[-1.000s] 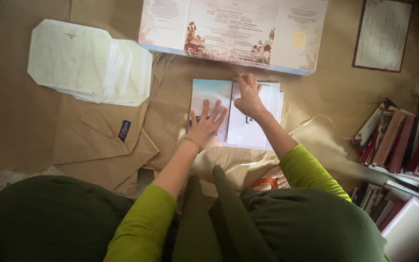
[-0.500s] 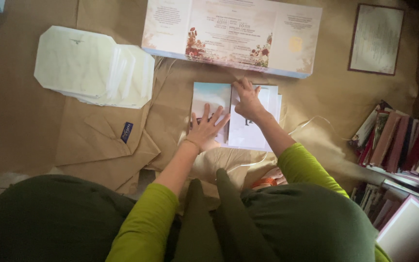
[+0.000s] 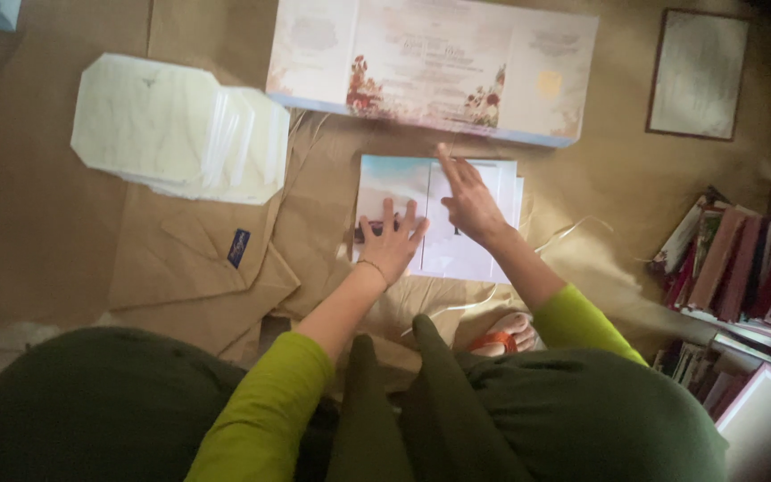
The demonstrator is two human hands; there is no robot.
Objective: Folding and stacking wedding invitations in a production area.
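We press left hand (image 3: 392, 245) flat, fingers spread, on card (image 3: 435, 217) lying on brown paper (image 3: 332, 196). Right hand (image 3: 470, 203) rests open on card's right panel, index extended. Neither grip encloses anything. Envelope stack (image 3: 180, 129) lies well left.

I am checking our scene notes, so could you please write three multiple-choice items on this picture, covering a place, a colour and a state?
1. Where is the stack of pale envelopes?
A. Up and left of the hands
B. On the bookshelf
C. On the person's lap

2. What colour are the sleeves?
A. Red
B. Yellow-green
C. White

3. How does the left hand lie on the folded card?
A. Clenched in a fist
B. Flat, fingers spread
C. Lifted well clear

Answers: 1 A, it lies on the brown paper toward the upper left; 2 B, both forearms show yellow-green; 3 B, the palm presses down on the card beside the right hand.
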